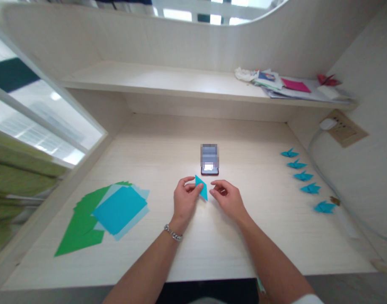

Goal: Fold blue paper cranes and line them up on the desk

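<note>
A small piece of folded blue paper stands tilted above the desk, a parallelogram with pointed ends. My left hand pinches it between thumb and fingers. Just to the right of the paper is my right hand, its fingers loosely curled, with thumb and index fingertip apart and nothing visible between them. A narrow gap separates it from the paper. Directly beyond both hands lies a phone, its screen lit and blurred.
Blue sheets overlap green sheets at the left. Several folded blue paper cranes line the right side, near a cable plugged into a wall socket. The shelf above holds papers and a red folded paper piece.
</note>
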`<state>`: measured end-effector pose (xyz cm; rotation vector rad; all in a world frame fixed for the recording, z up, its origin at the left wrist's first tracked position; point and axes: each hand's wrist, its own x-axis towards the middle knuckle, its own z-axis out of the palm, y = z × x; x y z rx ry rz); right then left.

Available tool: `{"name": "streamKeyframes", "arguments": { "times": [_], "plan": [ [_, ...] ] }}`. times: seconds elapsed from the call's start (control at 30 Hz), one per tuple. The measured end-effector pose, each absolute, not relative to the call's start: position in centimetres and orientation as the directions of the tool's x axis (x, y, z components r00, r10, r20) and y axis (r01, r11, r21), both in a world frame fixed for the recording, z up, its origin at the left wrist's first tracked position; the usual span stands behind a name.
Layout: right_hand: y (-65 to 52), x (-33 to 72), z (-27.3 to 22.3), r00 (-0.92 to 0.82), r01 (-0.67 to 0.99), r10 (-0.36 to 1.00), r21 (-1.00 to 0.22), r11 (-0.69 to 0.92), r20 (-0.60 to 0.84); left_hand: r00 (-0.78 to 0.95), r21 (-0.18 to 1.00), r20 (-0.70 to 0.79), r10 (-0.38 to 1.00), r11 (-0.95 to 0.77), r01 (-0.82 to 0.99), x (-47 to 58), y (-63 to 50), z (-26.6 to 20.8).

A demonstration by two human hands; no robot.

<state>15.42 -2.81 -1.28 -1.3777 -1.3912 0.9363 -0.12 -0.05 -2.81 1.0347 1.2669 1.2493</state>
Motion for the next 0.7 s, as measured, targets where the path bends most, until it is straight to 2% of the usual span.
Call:
{"name": "streamKeyframes", "arguments": {
  "times": [0.1,0.23,0.43,0.53,0.7],
  "plan": [
    [-2.9,14.8,-1.2,0.052,0.375,0.974,-0.908,0.185,0.22,-0.08,0.996,-0.083,0.993,0.079,-0.051,0.2,-0.2,-2.6],
    [-2.8,14.4,-1.7,0.039,0.339,0.984,-0.929,0.148,0.171,-0.033,0.999,-0.043,0.999,0.043,-0.019,0.5,-0.5,-2.4],
    [-2.2,14.7,-2.6,0.047,0.101,0.999,-0.994,-0.03,-0.026,0.066,0.995,0.023,0.998,-0.029,0.091,0.5,-0.6,-2.5],
    [-1.9,14.8,-3.2,0.051,0.019,0.996,-0.997,-0.077,-0.076,0.078,0.997,0.041,0.996,-0.045,0.06,0.6,-0.6,-2.7],
    [-1.7,14.7,-3.5,-0.004,-0.226,0.984,-0.959,-0.173,-0.177,0.049,0.999,0.042,0.998,-0.04,-0.03,0.6,-0.5,-3.1]
  ]
}}
